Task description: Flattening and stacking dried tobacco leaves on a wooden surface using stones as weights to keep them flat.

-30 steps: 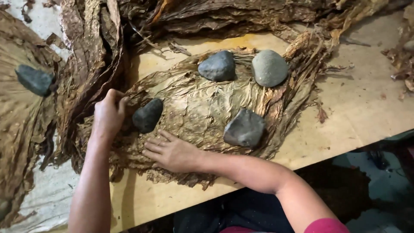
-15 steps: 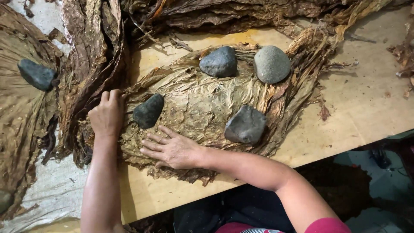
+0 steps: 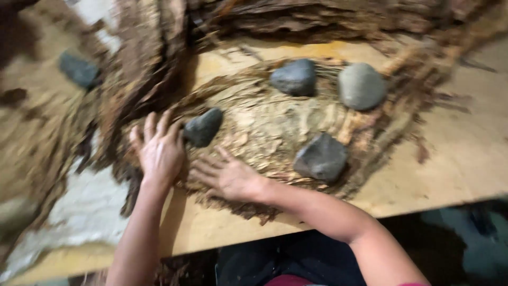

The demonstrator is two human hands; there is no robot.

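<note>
A flat stack of dried brown leaves (image 3: 264, 127) lies spread on a wooden table (image 3: 465, 159). Several grey stones weigh it down: one at the left (image 3: 202, 127), one at the top (image 3: 294, 77), a paler one at the top right (image 3: 362, 86) and one at the lower right (image 3: 320, 157). My left hand (image 3: 157, 148) lies flat, fingers spread, on the leaves' left edge, just beside the left stone. My right hand (image 3: 227, 175) presses palm-down on the near edge of the stack. Neither hand holds anything. The picture is blurred.
More dried leaves hang in a bundle (image 3: 148, 58) at the upper left and pile along the back (image 3: 328, 21). Another leaf sheet with a dark stone (image 3: 78, 70) lies at the far left. The table's near edge runs below my arms.
My left hand has slid down and toward me along the stack's left edge, nearer my right hand. The view has shifted and blurred. The stones stay in place.
</note>
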